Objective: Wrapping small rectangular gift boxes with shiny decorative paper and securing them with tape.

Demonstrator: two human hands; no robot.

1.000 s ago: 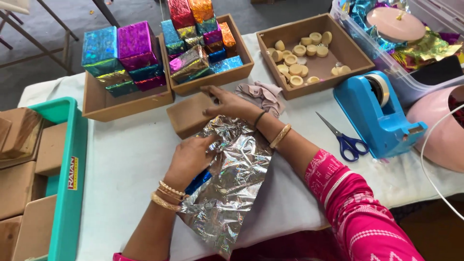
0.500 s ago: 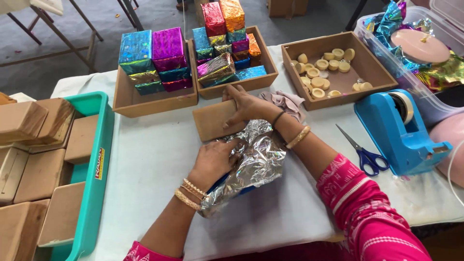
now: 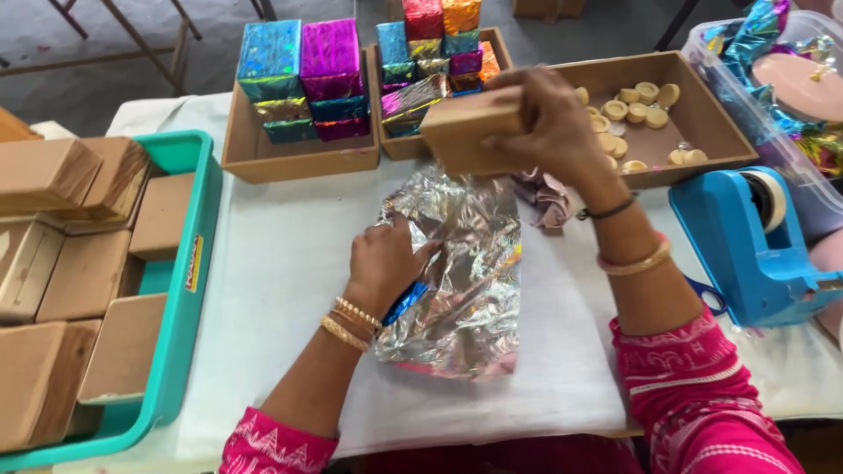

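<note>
My right hand [image 3: 553, 123] holds a plain brown cardboard box [image 3: 464, 133] lifted above the table, over the far edge of a crumpled silver foil sheet [image 3: 465, 290]. My left hand [image 3: 385, 263] rests flat on the left side of that foil, pressing it to the white tablecloth. A bit of blue shows under the foil near my left wrist. Both wrists wear bangles.
A teal crate [image 3: 180, 290] of plain brown boxes stands at left. Two cardboard trays [image 3: 299, 158] of foil-wrapped boxes and one tray [image 3: 702, 114] of small round beige pieces line the far edge. A blue tape dispenser [image 3: 755, 246] and scissors sit at right, with a clear bin of foil behind.
My right hand has picked the brown box up off the table and raised it. The foil now lies spread flatter under my left hand.
</note>
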